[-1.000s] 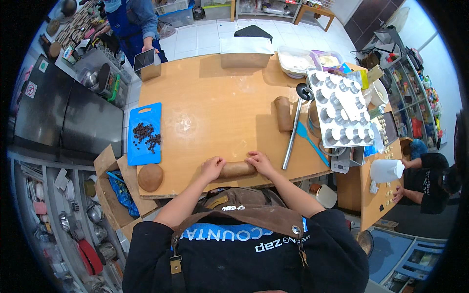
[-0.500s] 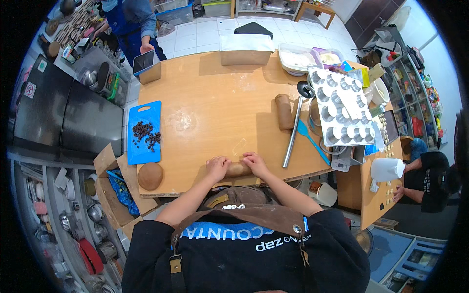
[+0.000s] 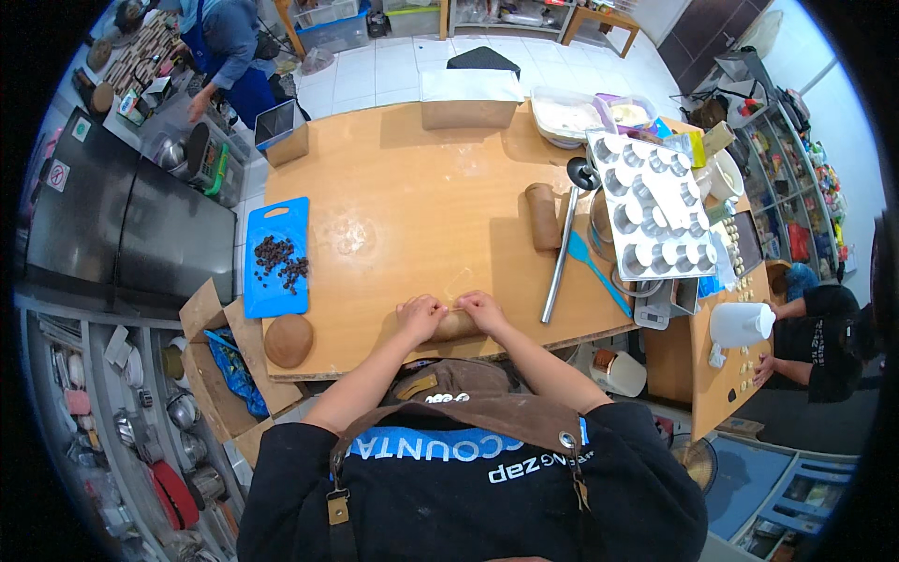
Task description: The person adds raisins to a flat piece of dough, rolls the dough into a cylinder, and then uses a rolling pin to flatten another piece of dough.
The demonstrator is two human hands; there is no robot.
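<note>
My left hand [image 3: 420,317] and my right hand [image 3: 480,311] have closed fingertips on the top edge of a brown dough roll [image 3: 457,328] at the table's near edge, close together. To the left lie a round brown dough ball [image 3: 287,341] and a blue cutting board [image 3: 276,211] with dark chocolate-like bits [image 3: 275,256]. To the right rest a second dough roll [image 3: 543,215], a steel rolling pin [image 3: 560,258] and a blue spatula [image 3: 602,276].
Muffin tins [image 3: 651,206] on a scale [image 3: 653,317], tubs [image 3: 571,117] and a metal box [image 3: 468,112] occupy the wooden table [image 3: 393,206]. An open carton [image 3: 201,365] sits left. A co-worker [image 3: 225,66] stands back left; another [image 3: 824,342] works at right beside a jug [image 3: 735,325].
My hands have moved closer together along the dough roll, fingertips now nearly meeting on top. The co-worker at back left has let go of the metal pan and moved their hand leftward.
</note>
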